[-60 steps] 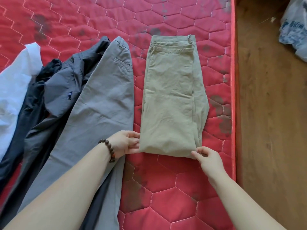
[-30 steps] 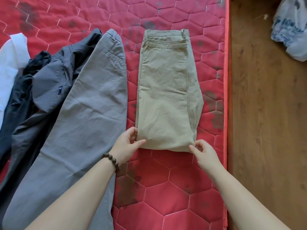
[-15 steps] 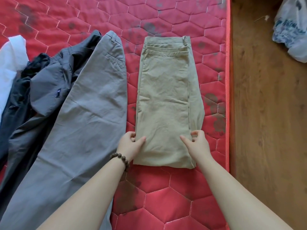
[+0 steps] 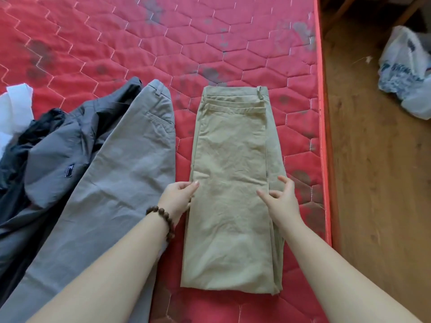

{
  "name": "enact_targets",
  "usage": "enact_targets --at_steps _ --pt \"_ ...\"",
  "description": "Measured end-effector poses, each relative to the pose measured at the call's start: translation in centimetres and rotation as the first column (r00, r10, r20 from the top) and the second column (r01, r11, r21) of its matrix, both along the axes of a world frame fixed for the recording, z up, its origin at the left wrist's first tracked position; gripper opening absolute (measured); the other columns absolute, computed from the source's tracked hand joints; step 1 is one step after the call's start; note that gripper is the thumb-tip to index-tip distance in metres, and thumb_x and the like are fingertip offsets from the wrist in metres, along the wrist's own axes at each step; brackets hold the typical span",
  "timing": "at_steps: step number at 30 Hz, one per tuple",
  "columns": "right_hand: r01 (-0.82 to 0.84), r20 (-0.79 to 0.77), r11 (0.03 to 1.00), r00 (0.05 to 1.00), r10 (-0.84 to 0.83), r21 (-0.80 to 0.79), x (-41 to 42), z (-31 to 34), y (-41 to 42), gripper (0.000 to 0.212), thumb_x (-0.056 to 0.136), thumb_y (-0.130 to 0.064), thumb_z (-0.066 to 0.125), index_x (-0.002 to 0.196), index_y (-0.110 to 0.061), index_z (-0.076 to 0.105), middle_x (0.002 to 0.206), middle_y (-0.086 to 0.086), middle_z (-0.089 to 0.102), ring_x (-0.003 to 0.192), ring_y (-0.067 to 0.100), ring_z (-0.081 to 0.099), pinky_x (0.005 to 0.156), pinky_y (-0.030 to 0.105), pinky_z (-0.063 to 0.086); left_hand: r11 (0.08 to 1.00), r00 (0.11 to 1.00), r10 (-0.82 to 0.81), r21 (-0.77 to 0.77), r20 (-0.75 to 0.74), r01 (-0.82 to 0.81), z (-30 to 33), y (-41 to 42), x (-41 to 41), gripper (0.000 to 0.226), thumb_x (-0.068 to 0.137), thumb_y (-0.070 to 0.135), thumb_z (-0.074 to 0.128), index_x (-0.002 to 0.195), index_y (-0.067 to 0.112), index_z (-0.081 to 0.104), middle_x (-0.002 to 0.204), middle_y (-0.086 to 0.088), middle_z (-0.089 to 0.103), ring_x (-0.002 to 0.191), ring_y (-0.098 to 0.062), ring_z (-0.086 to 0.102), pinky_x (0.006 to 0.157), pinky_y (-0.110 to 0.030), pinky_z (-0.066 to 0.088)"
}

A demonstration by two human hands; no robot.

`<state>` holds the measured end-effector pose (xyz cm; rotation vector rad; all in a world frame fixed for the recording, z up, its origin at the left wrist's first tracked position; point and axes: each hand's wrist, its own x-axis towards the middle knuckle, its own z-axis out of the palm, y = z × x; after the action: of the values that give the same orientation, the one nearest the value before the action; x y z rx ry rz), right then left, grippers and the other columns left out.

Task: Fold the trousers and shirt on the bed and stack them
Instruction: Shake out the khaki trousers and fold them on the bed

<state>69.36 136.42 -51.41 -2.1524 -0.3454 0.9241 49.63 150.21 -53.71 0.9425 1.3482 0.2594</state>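
Folded khaki trousers (image 4: 233, 183) lie lengthwise on the red quilted mattress (image 4: 210, 43), waistband at the far end. My left hand (image 4: 178, 198), with a bead bracelet on the wrist, pinches the trousers' left edge about halfway along, thumb on top. Over the right side of the same trousers is my right hand (image 4: 283, 202), fingers spread, with the fingertips touching the cloth. Grey trousers (image 4: 112, 187) lie flat to the left. A dark grey shirt (image 4: 58, 159) lies crumpled beside them, partly under them.
A black garment (image 4: 14, 157) and a white cloth (image 4: 14, 108) lie at the far left. The mattress's right edge (image 4: 323, 136) runs close to the khaki trousers. Beyond it is wooden floor (image 4: 373, 206) with a white plastic bag (image 4: 408, 73).
Both hands moved from the near folded end of the khaki trousers up along the sides to the middle. My right hand let go of the cloth and spread its fingers.
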Motion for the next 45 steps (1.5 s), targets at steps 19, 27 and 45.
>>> enact_targets --at_steps 19,27,45 --pt "-0.101 0.307 0.994 0.945 0.111 -0.048 9.5 -2.2 14.1 0.018 0.085 -0.021 0.068 0.086 -0.003 0.068 0.087 0.011 0.069 0.085 0.029 0.063 0.079 0.040 0.049 0.945 0.998 -0.029 0.323 -0.049 0.044 -1.6 12.0 9.0 0.011 0.083 0.012 0.072 0.091 0.006 0.067 0.085 -0.008 0.068 0.075 -0.017 0.063 0.071 -0.028 0.052" --pt "-0.481 0.779 0.868 0.496 0.383 -0.120 5.2 -2.4 14.4 0.042 0.092 -0.013 0.050 0.132 0.001 0.050 0.140 0.023 0.045 0.133 0.035 0.039 0.113 0.043 0.027 0.157 0.800 -0.253 0.793 -0.544 0.589 -0.6 7.9 10.7 0.048 0.081 0.001 0.051 0.128 -0.005 0.052 0.134 -0.026 0.049 0.128 -0.038 0.044 0.112 -0.044 0.031" --pt "-0.494 0.603 0.634 0.247 0.759 -0.595 9.8 -6.9 21.1 0.059 0.100 -0.049 0.010 0.152 -0.026 -0.003 0.161 -0.005 -0.009 0.147 0.010 -0.011 0.117 0.035 -0.013 0.098 0.504 -0.143 0.495 -0.852 0.864 -5.7 14.3 14.9 0.062 0.094 0.056 0.017 0.151 0.034 0.006 0.161 -0.003 0.003 0.148 -0.017 0.003 0.119 -0.042 0.003"
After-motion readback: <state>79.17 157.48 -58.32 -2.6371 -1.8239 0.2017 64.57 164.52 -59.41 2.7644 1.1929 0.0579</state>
